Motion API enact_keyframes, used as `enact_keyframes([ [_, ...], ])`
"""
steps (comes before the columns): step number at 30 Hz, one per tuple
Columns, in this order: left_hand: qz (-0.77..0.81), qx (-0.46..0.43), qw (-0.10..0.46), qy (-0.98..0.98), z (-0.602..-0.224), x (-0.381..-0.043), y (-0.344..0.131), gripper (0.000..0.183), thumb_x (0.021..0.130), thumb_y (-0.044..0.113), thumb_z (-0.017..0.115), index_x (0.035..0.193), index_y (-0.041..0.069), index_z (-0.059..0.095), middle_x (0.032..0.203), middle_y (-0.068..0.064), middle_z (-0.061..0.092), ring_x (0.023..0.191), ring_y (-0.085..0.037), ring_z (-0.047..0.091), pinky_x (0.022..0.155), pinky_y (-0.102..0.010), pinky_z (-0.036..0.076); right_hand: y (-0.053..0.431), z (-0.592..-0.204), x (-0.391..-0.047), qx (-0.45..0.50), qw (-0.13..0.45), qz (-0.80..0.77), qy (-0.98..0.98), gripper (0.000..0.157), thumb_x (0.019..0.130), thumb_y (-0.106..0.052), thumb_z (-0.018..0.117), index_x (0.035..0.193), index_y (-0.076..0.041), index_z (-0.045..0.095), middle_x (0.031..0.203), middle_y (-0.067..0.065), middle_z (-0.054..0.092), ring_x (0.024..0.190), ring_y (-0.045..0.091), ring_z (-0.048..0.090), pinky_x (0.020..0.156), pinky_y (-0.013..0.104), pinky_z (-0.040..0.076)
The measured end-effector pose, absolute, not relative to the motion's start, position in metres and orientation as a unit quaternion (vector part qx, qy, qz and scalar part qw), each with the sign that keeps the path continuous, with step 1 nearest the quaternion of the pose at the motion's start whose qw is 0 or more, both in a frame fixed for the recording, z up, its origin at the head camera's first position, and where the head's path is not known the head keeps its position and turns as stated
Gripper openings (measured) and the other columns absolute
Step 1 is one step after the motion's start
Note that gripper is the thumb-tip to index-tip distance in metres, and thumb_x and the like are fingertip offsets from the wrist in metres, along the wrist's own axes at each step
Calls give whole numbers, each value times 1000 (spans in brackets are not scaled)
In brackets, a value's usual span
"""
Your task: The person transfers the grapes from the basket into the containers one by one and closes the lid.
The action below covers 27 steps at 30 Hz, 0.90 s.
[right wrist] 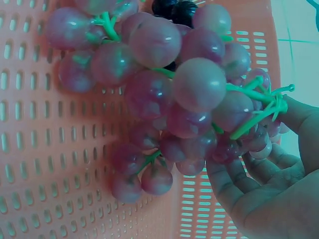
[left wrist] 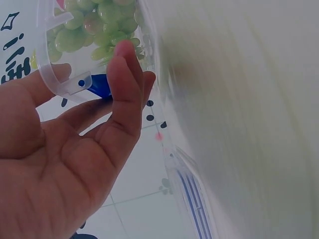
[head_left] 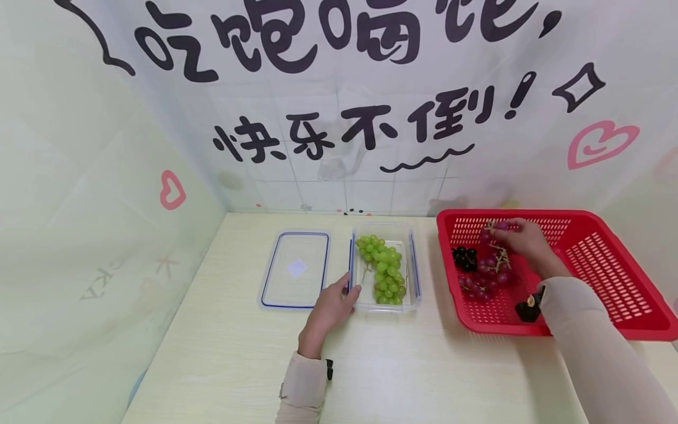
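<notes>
In the red basket at frame right, we see the right hand grasping the red grapes by the stem, the bunch left of its fingers. Near centre, the left hand's fingers grip the clear container.

Left hand grips (right hand too)

From my end I read two black lines of Chinese on the back wall: 吃饱喝饱, along the top, partly cut off, and 快乐不倒! beneath. A faint, slanted "cky" shows on the left wall. My left wrist view catches the exclamation mark sideways. The pale label on the lid I can't read.
</notes>
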<state>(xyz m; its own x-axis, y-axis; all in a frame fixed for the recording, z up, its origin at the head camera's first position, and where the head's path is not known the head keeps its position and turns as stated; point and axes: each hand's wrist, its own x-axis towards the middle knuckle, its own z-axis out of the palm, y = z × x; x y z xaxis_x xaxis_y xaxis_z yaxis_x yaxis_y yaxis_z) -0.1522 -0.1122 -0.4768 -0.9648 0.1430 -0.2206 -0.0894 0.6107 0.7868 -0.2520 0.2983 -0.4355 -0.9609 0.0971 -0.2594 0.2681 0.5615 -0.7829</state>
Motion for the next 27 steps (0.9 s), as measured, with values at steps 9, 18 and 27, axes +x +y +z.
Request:
enact_keyframes([
  [9, 440, 16, 132, 888, -476, -152, -112, 63, 104, 39, 49, 154, 4, 34, 99, -7, 67, 70, -12, 62, 71, -34, 46, 296, -429, -251, 114, 84, -470, 871, 62, 101, -42, 52, 144, 2, 44, 135, 22, 46, 111, 30, 51, 72, 18, 49],
  [18, 441, 16, 133, 888, -478, -152, -112, 62, 104, 38, 49, 154, 4, 34, 99, -8, 67, 70, -12, 62, 72, -35, 47, 290, -423, -250, 119, 59, -480, 867, 66, 100, -46, 53, 148, -1, 42, 138, 23, 46, 113, 29, 52, 67, 13, 49],
  [27, 441, 22, 130, 888, -477, -152, -112, 62, 104, 37, 48, 154, 3, 33, 91, -6, 65, 67, -13, 60, 67, -32, 45, 286, -417, -251, 116, 43, -468, 875, 65, 99, -47, 53, 145, -2, 45, 127, 17, 50, 102, 22, 51, 68, 16, 49],
])
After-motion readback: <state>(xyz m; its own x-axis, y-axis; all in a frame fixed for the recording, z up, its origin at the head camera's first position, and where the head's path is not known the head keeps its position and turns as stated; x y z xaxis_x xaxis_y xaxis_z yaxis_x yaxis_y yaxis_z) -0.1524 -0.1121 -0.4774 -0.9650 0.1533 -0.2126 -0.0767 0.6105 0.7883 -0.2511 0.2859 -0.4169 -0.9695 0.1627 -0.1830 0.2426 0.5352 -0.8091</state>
